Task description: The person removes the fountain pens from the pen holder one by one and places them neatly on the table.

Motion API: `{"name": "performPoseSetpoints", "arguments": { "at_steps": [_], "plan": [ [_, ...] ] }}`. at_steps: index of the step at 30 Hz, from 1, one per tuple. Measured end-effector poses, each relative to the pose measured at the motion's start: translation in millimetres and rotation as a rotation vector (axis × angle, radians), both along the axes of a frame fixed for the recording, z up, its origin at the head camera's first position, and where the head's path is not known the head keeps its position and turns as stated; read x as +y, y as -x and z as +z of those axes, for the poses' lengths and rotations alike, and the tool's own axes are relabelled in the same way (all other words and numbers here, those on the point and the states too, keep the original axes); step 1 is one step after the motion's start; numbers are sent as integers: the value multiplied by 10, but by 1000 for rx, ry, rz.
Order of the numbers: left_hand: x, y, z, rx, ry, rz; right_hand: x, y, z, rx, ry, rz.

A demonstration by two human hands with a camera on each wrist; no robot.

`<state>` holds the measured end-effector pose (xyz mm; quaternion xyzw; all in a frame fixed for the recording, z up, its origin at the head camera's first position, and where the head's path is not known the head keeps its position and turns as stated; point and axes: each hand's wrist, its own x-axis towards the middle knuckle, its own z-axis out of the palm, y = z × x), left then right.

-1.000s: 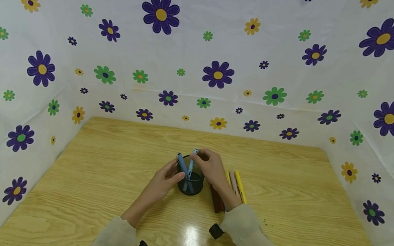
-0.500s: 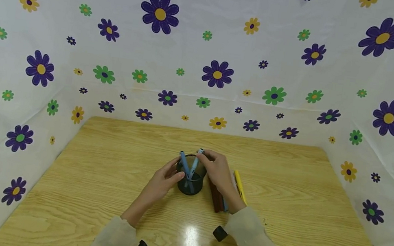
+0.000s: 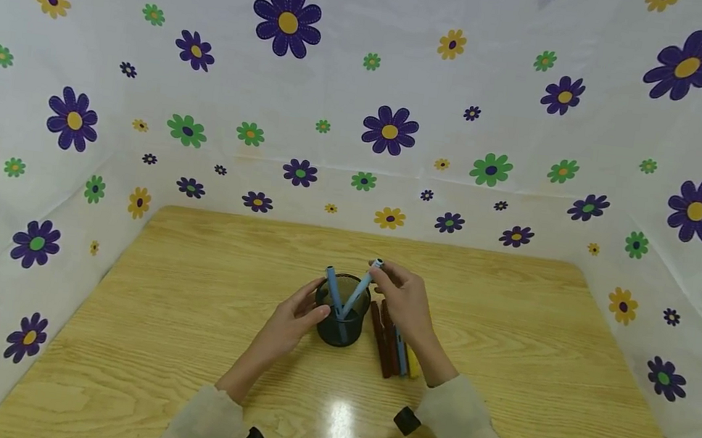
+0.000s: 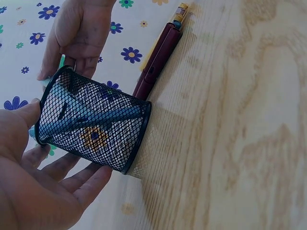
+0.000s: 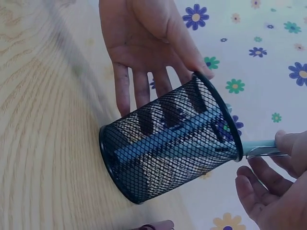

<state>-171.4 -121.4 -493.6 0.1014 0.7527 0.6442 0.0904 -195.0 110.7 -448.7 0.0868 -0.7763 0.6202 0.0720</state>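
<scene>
A black mesh pen cup [image 3: 339, 333] stands on the wooden table in the head view. My left hand [image 3: 291, 323] holds it from the left, thumb at the rim and fingers along the far side, as the left wrist view also shows. Inside, a blue pen [image 3: 333, 287] leans left. A light blue pen [image 3: 359, 294] leans right, its lower part in the cup. Near its top, my right hand [image 3: 405, 304] pinches that pen between thumb and fingers. Through the mesh [image 5: 177, 143], the right wrist view shows both pens crossing.
Just right of the cup lie dark red pens [image 3: 382, 343], a blue pen [image 3: 400, 355] and a yellow pen [image 3: 413, 365], partly hidden under my right hand. A white flowered cloth [image 3: 326, 99] rises behind and beside the wooden table [image 3: 198, 288].
My right hand has shifted right, tilting the light blue pen's top rightward inside the cup. The blue pen's top has moved slightly right and up. My left hand keeps its place.
</scene>
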Motion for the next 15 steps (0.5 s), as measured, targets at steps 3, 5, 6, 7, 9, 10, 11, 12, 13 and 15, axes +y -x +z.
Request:
{"name": "performPoseSetpoints", "arguments": {
  "at_steps": [3,5,6,7,9,10,11,12,13,15],
  "plan": [
    [-11,5,5,0,-3,-1,35,5,26,16,39,22],
    [-18,2,6,-9,0,5,59,-1,49,23,61,40],
    [-20,1,7,-12,1,8,71,-8,65,24,78,49],
    [-21,-1,9,-13,1,10,83,-11,76,27,95,58],
    [-21,-7,12,-9,0,7,116,-23,102,37,137,78],
    [-18,-7,13,-9,1,7,136,-31,117,41,156,85],
    [-15,-8,13,-9,1,6,158,-36,127,45,174,89],
    [-12,-9,12,-5,-3,3,182,-39,134,48,189,93],
    [-8,-10,11,-4,-4,2,208,-42,139,49,197,95],
    [-2,-7,6,-7,-4,3,259,-50,152,43,211,97]
  ]
}}
